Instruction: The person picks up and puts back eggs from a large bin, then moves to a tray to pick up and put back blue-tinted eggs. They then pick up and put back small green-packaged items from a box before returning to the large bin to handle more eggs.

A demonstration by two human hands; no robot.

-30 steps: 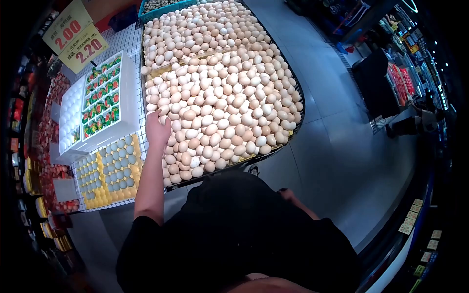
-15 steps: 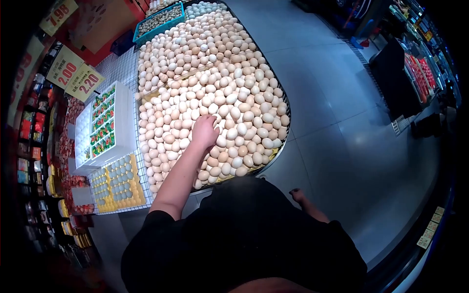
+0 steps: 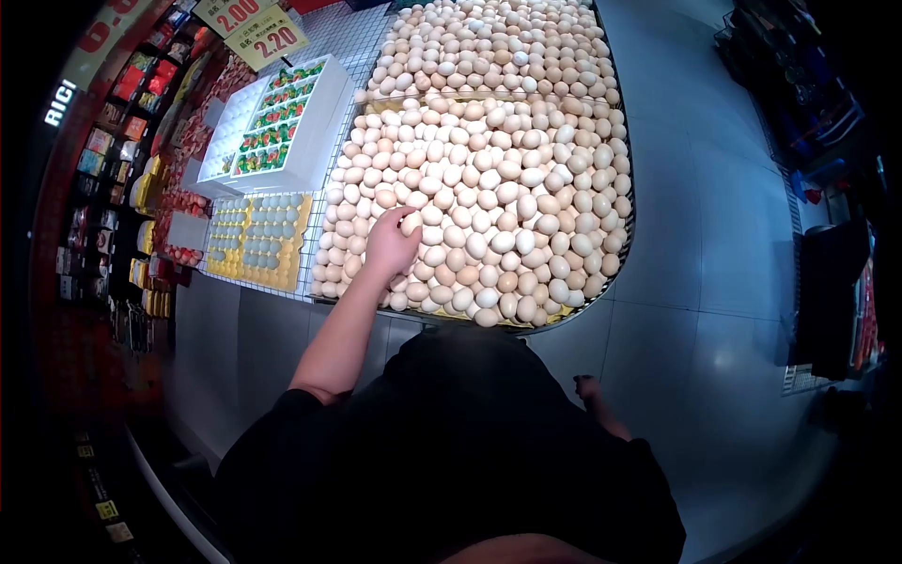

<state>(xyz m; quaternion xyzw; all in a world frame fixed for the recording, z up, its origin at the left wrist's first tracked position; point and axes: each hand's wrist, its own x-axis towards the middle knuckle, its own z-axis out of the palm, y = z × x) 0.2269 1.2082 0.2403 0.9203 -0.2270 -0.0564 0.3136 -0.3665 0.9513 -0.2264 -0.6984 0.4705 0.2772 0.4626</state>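
Many pale brown eggs (image 3: 507,193) fill a wide display bin in front of me. My left hand (image 3: 393,242) is over the front left part of the pile, its fingers bent around an egg (image 3: 411,223) between thumb and forefinger. Other eggs touch or surround the fingertips. My right hand (image 3: 587,385) hangs low beside my body, to the right of the bin's front corner. It is small and dark in the view, and something dark shows at its fingers that I cannot make out.
Left of the bin, a white foam box (image 3: 310,141) with green-and-red packs stands on a white wire grid (image 3: 318,246). Yellow trays (image 3: 299,256) hold bluish eggs. Price signs (image 3: 272,39) rise behind them. Packaged goods line the far left; a dark stand (image 3: 832,305) is at the right.
The view has turned, so the bin appears farther right and higher. My left hand now has an egg between its fingers, where earlier its fingers reached down among the eggs.
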